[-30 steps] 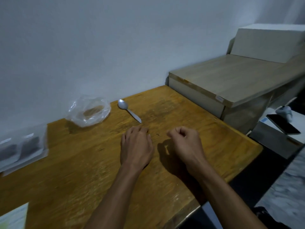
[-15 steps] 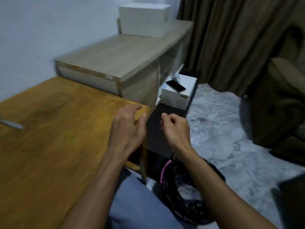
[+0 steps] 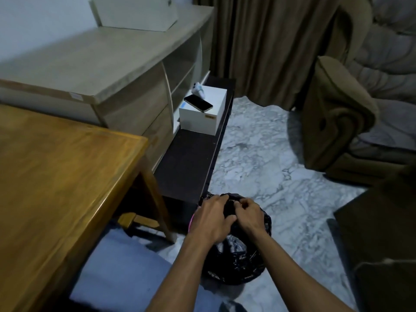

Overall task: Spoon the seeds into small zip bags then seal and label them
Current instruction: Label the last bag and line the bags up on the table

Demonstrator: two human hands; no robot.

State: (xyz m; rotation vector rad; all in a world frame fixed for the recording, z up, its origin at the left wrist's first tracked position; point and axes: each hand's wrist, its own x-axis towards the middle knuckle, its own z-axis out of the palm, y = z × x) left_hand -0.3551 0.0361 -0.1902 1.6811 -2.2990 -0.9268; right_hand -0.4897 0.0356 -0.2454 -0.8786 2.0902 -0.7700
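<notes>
Both hands hang over a bin lined with a black plastic bag on the floor, right of the wooden table. My left hand is palm down with its fingers reaching over the bag's rim. My right hand is close beside it, almost touching, with its fingertips curled together; nothing shows between them. The seeds, zip bags and spoon are out of view.
A low dark bench behind the bin carries a white box with a phone on top. A pale wooden cabinet stands behind the table. A brown armchair and curtain stand to the right, on a marble floor.
The view has swung right, away from the tabletop with the seed bag and spoon. Both hands have left the table's edge and dropped to the black bin bag.
</notes>
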